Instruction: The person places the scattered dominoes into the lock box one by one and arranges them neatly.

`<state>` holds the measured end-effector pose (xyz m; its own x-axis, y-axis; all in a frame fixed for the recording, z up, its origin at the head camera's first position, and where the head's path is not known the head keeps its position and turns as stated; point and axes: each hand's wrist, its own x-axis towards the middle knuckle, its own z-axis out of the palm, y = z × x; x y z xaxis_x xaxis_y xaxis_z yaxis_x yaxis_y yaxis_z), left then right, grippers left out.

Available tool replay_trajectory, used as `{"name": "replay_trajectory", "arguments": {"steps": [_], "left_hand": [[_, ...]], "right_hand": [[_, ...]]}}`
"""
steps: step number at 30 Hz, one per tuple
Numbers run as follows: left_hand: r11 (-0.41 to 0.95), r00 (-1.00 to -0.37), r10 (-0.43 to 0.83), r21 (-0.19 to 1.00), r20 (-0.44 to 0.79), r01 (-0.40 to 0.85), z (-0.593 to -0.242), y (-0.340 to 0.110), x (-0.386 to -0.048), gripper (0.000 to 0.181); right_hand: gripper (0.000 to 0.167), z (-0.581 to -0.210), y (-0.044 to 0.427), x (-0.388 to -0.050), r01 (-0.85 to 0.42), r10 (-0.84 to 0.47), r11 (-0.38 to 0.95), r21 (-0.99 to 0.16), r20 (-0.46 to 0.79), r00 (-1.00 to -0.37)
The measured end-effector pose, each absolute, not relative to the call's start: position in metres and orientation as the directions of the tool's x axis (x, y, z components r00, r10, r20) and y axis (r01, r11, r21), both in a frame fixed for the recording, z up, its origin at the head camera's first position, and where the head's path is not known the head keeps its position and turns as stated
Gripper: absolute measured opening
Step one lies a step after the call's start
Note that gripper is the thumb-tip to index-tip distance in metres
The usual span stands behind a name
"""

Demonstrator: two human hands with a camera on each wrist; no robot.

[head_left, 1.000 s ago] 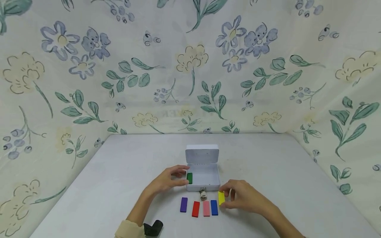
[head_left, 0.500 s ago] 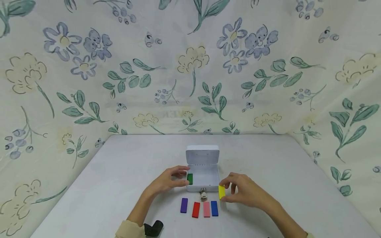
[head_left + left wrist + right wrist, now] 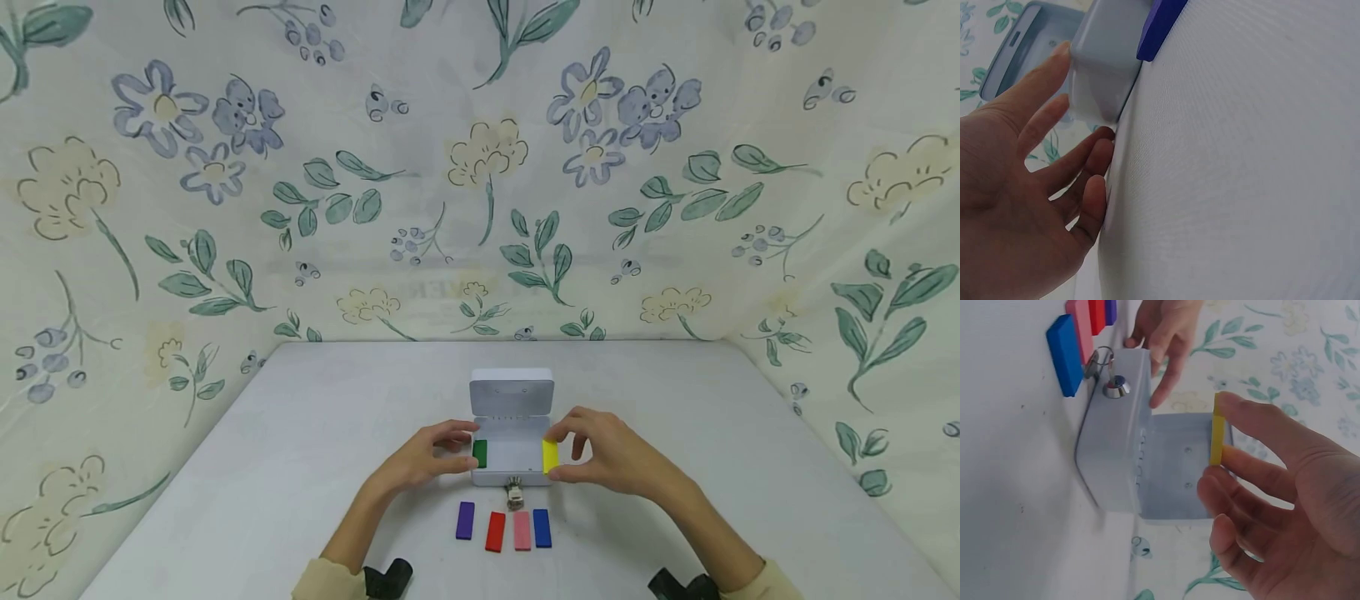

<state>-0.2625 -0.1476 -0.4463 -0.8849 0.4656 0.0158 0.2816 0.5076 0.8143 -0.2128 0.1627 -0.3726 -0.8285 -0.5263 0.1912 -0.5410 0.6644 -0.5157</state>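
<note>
A small white metal lockbox point(image 3: 491, 479) stands on the table with its lid point(image 3: 512, 398) raised. Inside it, along the left wall, lies a green block point(image 3: 481, 453). My left hand point(image 3: 427, 450) is at the box's left side; in the left wrist view its thumb touches the box rim and the other fingers are loosely bent. My right hand point(image 3: 618, 454) pinches a flat yellow block point(image 3: 551, 457) between thumb and fingers, over the box's right side. In the right wrist view the yellow block point(image 3: 1217, 434) appears edge-on, above the box.
In front of the box lie a purple block point(image 3: 465, 521), a red block point(image 3: 495, 532), a pink block point(image 3: 522, 531) and a blue block point(image 3: 542, 528). Keys point(image 3: 514, 497) hang from the front lock. A floral cloth point(image 3: 480, 167) stands behind the white table point(image 3: 360, 375).
My right hand has lifted the yellow block from the table beside the box's front right corner, moving it back and slightly left over the box. The left hand stays in place.
</note>
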Motion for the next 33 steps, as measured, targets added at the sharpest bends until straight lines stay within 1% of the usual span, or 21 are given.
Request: {"name": "replay_trajectory", "arguments": {"steps": [13,17,24,33], "left_hand": [[0.507,-0.887,0.461,0.816,0.014,0.277,-0.448,-0.147,-0.262,0.057],[0.503,-0.887,0.462,0.821,0.009,0.27,-0.446,-0.147,-0.262,0.056],[0.487,-0.883,0.469,0.833,0.003,0.262,-0.443,-0.147,-0.26,0.056],[0.483,-0.881,0.472,0.834,0.006,0.265,-0.443,-0.147,-0.26,0.055]], "right_hand": [[0.038,-0.361,0.145,-0.228,-0.553,-0.543,0.638,-0.536,0.195,-0.817],[0.038,-0.362,0.138,-0.231,-0.544,-0.547,0.631,-0.554,0.181,-0.818],[0.039,-0.369,0.127,-0.239,-0.55,-0.55,0.639,-0.538,0.18,-0.816],[0.038,-0.371,0.119,-0.245,-0.557,-0.561,0.626,-0.546,0.181,-0.808]]}}
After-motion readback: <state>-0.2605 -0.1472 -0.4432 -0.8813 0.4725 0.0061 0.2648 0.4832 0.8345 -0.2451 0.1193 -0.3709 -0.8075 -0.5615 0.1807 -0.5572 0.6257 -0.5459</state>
